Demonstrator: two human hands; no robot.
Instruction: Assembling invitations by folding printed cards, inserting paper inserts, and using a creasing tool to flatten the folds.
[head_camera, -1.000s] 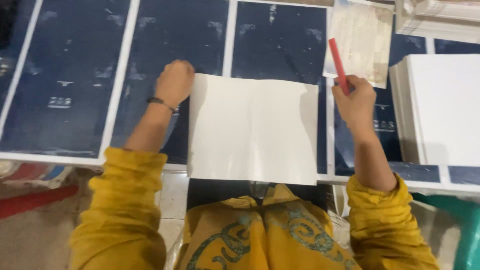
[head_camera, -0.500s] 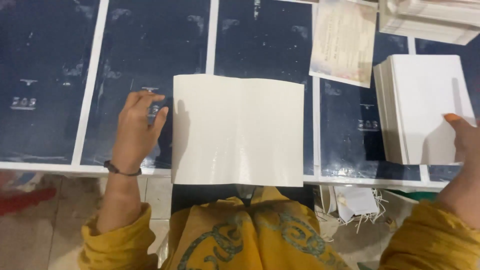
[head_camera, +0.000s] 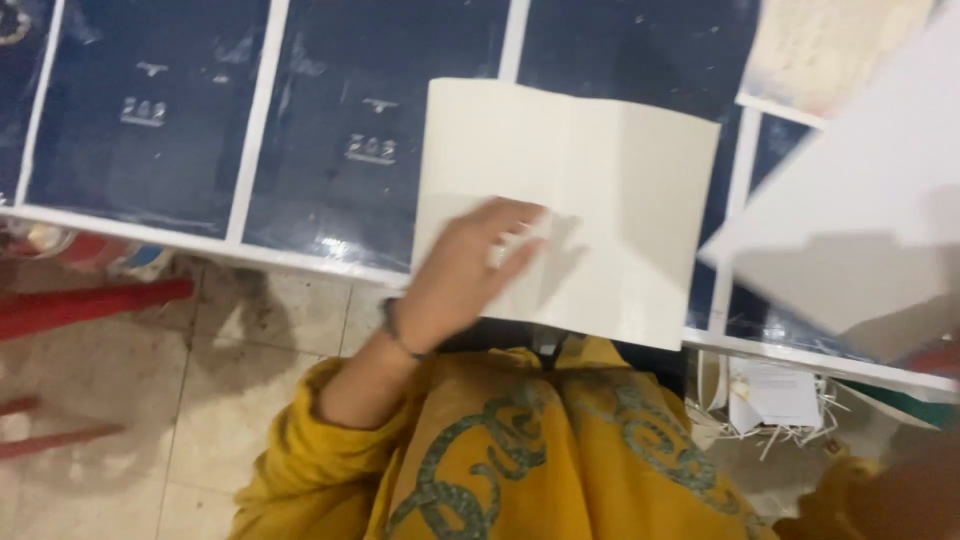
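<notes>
Red bars (head_camera: 95, 300) lie far left on the tiled floor (head_camera: 250, 400), below the desk edge. Dark blue desk (head_camera: 150, 150) with white strips runs across the top. The left hand (head_camera: 478, 262) is flat, palm down, fingers spread wide, gripping nothing; it presses the lower left part of a cream sheet (head_camera: 610, 190), with a dark band (head_camera: 395, 332) on the wrist. The cream sheet has a centre crease and lies on the desk, its near edge overhanging toward the yellow top (head_camera: 520, 450). Step in hand, as I judge it: holding the sheet flat. A big white sheet (head_camera: 860, 190) hangs tilted above the desk at far right, apart from the cream one. The right hand is out of frame, so its grip is unknown. Paper scraps (head_camera: 770, 400) lie on the floor under the desk.
</notes>
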